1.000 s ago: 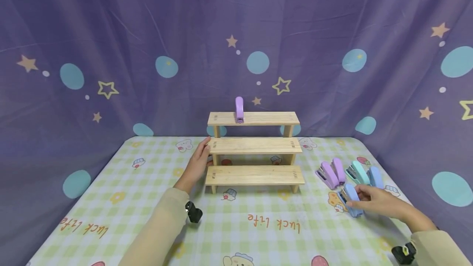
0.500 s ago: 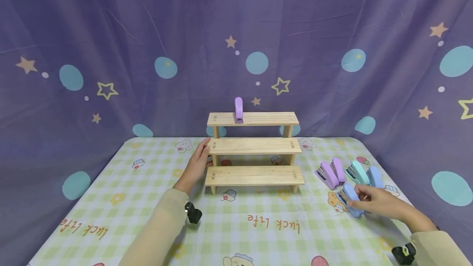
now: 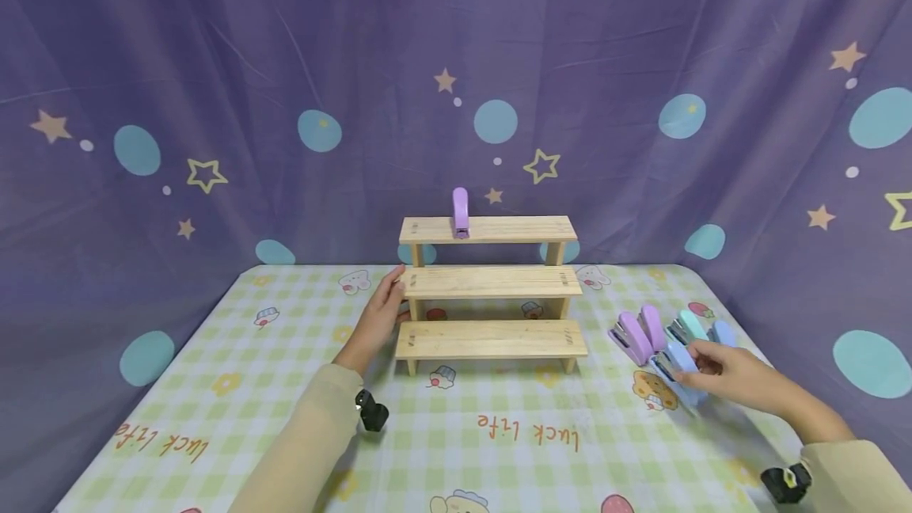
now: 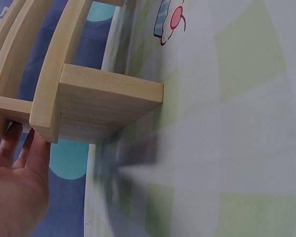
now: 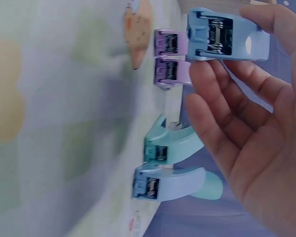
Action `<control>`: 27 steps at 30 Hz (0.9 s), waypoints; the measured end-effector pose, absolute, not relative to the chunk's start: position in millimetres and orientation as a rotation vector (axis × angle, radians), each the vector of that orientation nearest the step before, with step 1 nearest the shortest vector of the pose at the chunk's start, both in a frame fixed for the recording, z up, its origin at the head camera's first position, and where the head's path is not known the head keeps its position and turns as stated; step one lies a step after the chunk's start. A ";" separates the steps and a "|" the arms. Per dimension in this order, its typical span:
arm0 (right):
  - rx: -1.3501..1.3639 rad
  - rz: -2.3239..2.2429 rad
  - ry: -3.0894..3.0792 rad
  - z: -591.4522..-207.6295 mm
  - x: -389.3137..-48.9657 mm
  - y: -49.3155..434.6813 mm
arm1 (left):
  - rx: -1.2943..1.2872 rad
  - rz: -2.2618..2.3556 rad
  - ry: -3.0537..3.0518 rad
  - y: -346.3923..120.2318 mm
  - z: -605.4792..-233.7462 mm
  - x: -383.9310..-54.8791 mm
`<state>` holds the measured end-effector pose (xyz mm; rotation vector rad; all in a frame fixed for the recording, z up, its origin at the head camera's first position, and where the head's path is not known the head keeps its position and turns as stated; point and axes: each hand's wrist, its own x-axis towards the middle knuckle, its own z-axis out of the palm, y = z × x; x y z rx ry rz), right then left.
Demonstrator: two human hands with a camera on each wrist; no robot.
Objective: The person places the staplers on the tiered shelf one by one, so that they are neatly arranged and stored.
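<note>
In the head view my right hand [image 3: 744, 380] pinches a light blue stapler [image 3: 685, 366] between thumb and fingers. The right wrist view shows this stapler [image 5: 249, 39] raised off the table, its hinge end facing the camera. Past it are two purple staplers [image 3: 630, 337], a mint green stapler [image 3: 687, 328] and another blue stapler [image 3: 723, 333], partly hidden by my hand. My left hand [image 3: 378, 319] grips the left end of a three-step wooden shelf [image 3: 492, 282]; its fingertips bend behind the plank edge in the left wrist view. A purple stapler [image 3: 461, 214] stands on the top step.
A checked tablecloth [image 3: 285, 418] with printed pictures covers the table. The staplers on the table lie right of the shelf, near the table's right edge. A purple curtain [image 3: 385, 46] with stars and dots hangs behind and at both sides.
My right hand has lifted the light blue stapler off the table and moved it slightly up and to the right. The left hand and shelf have stayed still.
</note>
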<state>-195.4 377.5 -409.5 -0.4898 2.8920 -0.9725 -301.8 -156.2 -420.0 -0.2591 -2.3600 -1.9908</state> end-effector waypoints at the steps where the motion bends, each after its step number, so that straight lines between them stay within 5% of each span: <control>1: -0.494 -0.968 2.917 -407.5 -196.0 376.6 | -0.259 -1.993 -2.358 -156.2 -420.0 -301.7; 27: -0.672 -1.115 3.069 -358.9 -257.2 291.7 | -0.290 -2.045 -2.332 -157.3 -416.7 -300.4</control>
